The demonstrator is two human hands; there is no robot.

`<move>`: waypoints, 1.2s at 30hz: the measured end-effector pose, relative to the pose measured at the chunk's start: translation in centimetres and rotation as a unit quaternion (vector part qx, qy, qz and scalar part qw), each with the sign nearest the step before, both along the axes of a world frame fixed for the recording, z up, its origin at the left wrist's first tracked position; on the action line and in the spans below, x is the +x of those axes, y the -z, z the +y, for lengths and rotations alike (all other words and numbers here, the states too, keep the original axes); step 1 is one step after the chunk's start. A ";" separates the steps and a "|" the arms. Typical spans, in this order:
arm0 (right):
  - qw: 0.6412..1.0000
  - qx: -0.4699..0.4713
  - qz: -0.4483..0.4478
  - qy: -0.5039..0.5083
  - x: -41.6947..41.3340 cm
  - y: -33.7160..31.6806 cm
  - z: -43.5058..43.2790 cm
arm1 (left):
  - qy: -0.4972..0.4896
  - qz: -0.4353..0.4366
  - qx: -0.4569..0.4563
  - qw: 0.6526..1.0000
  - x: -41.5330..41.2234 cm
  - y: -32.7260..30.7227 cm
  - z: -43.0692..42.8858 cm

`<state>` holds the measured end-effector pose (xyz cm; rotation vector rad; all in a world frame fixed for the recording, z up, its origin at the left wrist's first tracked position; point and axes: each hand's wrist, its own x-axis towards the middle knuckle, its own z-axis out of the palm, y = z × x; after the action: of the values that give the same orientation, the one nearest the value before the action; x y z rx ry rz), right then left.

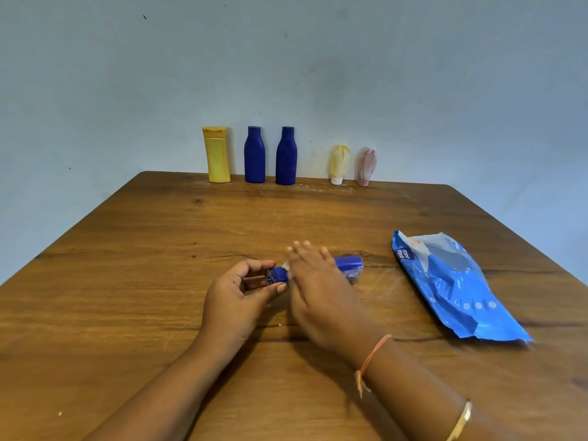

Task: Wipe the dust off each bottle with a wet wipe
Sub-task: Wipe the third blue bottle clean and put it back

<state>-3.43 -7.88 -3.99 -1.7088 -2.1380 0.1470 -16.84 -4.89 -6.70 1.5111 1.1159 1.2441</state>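
A blue bottle (348, 265) lies on its side in the middle of the wooden table (159, 249). My left hand (237, 297) pinches its cap end between thumb and curled fingers. My right hand (315, 281) lies flat over the bottle's body with straight fingers, pressing a white wet wipe (287, 268) that peeks out at its left edge. Most of the bottle and wipe are hidden under that hand. Along the far edge stand a yellow bottle (217, 155), two blue bottles (254, 155) (286, 157), a pale yellow tube (339, 163) and a pink tube (366, 167).
A blue pack of wet wipes (451, 281) lies on the table to the right of my hands. A pale blue wall (318, 74) rises right behind the row of bottles. White dust marks show on the wood near the lying bottle.
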 end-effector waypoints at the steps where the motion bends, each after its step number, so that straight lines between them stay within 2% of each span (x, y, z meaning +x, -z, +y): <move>1: 1.000 0.004 -0.021 -0.021 -0.5 0.1 -0.2 | 0.003 -0.002 -0.001 1.000 0.0 0.1 0.1; 4: 0.998 0.000 -0.052 -0.040 -0.2 0.6 -0.2 | 0.001 -0.007 -0.012 1.000 0.0 0.3 0.2; 7: 0.998 -0.014 -0.058 0.003 2.1 0.9 0.3 | -0.011 -0.003 -0.014 1.000 0.1 0.5 0.3; 10: 0.994 -0.060 -0.017 0.091 5.4 0.7 1.0 | -0.016 -0.001 -0.017 1.000 0.1 0.4 0.3; 13: 0.987 -0.091 0.043 0.123 6.7 0.7 1.5 | -0.017 0.009 -0.021 1.000 0.0 0.4 0.4; 16: 0.992 -0.073 0.008 0.099 4.6 0.6 1.4 | -0.016 0.014 -0.024 0.999 0.0 0.4 0.3; 21: 0.998 -0.043 -0.032 -0.032 -1.3 0.5 0.0 | -0.008 -0.013 -0.040 0.999 -0.1 0.8 0.5; 23: 0.996 -0.044 -0.057 -0.046 -1.7 0.7 -0.1 | -0.010 -0.010 -0.044 0.999 -0.2 0.8 0.5; 26: 0.996 -0.055 -0.061 -0.020 0.3 0.8 0.4 | -0.013 -0.029 -0.042 0.999 0.0 0.4 0.4; 30: 0.993 -0.088 -0.024 0.077 4.5 0.7 1.8 | -0.022 -0.005 -0.027 0.999 0.2 0.4 0.6; 36: 0.989 -0.114 0.002 0.090 5.5 0.7 2.8 | -0.002 0.034 -0.031 0.999 -0.1 0.9 0.9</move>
<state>2.12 -5.12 -4.67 -2.0167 -2.0160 0.3554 -16.97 -3.99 -7.57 1.5154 1.1904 1.1578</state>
